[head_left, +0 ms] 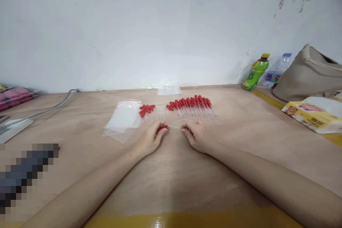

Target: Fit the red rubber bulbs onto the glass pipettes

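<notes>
My left hand (154, 138) is closed, pinching a red rubber bulb (164, 127) between thumb and fingers. From the bulb a thin clear dropper tube (175, 127) runs across to my right hand (197, 136), which pinches its other end. The tube meets the bulb's mouth; how deep it sits I cannot tell. Just beyond my left hand lie a small heap of loose red bulbs (146, 109) and several bare clear tubes (159, 112). Past my right hand, droppers with red bulbs (196, 103) lie side by side in a row, tips towards me.
Clear plastic bags (124, 114) lie left of the bulbs, another bag (169, 91) by the wall. At right stand a green bottle (255, 73), a clear bottle (279, 69), a beige bag (307, 74) and a yellow-white packet (316, 115). A cable (57, 105) crosses the left side.
</notes>
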`<state>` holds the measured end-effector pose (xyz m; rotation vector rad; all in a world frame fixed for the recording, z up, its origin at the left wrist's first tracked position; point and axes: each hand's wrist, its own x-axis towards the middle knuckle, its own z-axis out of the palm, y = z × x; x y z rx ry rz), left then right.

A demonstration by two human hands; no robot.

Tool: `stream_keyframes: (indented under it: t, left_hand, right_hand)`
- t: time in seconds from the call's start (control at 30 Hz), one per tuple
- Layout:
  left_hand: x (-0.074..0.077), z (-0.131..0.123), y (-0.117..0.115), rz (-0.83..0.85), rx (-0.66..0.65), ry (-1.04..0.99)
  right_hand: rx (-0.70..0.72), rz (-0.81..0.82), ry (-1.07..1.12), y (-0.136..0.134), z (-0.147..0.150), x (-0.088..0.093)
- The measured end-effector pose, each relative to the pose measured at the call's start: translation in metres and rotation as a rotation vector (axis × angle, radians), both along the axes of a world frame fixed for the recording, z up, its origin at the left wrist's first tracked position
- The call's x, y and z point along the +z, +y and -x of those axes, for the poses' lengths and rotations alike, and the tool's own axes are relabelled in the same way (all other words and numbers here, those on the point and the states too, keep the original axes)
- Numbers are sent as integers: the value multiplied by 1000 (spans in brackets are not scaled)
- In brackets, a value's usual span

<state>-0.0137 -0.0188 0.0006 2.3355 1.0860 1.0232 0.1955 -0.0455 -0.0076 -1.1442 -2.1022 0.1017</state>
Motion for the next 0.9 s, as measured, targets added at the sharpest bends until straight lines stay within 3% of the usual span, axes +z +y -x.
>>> stream_keyframes:
  t: [0.23,0.6,0.7,0.9]
  left_hand:
    - [-10,3,5,95,-39,-107]
    - [-1,2,-3,415,-272,-133]
    - [-2,2,-3,426,-252,-117]
    - [-6,2,-2,343,-114,-54]
  right_hand:
    - [33,45,33,-1,-1,6]
    - [182,190,2,12,-15,1]
    - [149,106,-57,11,-15,2]
    - [-23,-266,-258,-2,-5,5]
